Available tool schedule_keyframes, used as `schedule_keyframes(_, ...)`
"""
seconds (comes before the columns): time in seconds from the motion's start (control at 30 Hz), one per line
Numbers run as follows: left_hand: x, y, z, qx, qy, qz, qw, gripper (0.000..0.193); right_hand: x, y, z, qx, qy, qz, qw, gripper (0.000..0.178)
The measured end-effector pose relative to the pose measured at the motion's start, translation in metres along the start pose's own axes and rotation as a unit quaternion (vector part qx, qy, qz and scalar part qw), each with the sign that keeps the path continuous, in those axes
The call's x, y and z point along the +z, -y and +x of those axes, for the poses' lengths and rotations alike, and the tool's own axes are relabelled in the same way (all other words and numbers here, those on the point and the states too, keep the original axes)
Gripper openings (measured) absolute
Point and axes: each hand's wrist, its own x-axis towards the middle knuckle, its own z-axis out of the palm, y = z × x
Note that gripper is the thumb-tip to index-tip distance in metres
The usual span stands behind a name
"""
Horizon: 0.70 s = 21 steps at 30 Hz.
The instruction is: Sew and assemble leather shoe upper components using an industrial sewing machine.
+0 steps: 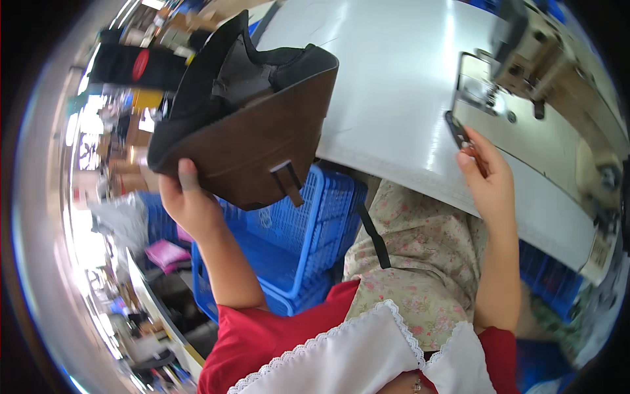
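A big, smooth, white counter [394, 79] spreads out ahead of both hands, and the right hand [489, 174] is above its near edge. A beige metal sewing machine [551, 79] stands on the counter, ahead of the right hand and off to its right. A pale cloth apron with little pink flowers [413, 289] covers the person's lap, down between the two hands. A blue plastic crate with holes in its sides [318, 217] sits lower than the left hand [193, 203] and to its right.

The brown and black bag [262, 144] is up in the left hand, partly over the crate. The left hand is gripping its bottom corner, with the thumb pressed on the brown side. The bag is tipped, and its open top faces away from that hand, so some of the dark inside shows. I cannot tell if the bag touches the counter.

A short brown strap [291, 187] is on the brown side, to the right of the left thumb. The right hand is closed around a small black and reddish-brown tool [456, 130]. The tool's black end sticks out past the fingers, toward the bag.
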Motion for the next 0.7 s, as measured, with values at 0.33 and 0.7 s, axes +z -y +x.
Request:
schedule_keyframes(0.33,-0.153,0.017,-0.139,-0.043,-0.002,0.438,0.898,0.043,-0.01,-0.066,0.024,-0.05,0.039,-0.095,0.993,0.044)
schedule_keyframes(0.7,-0.282,-0.09,-0.55,-0.648,-0.343,0.237,0.638,0.041,-0.023,-0.082,0.088,-0.245,0.027,-0.203,0.948,0.048)
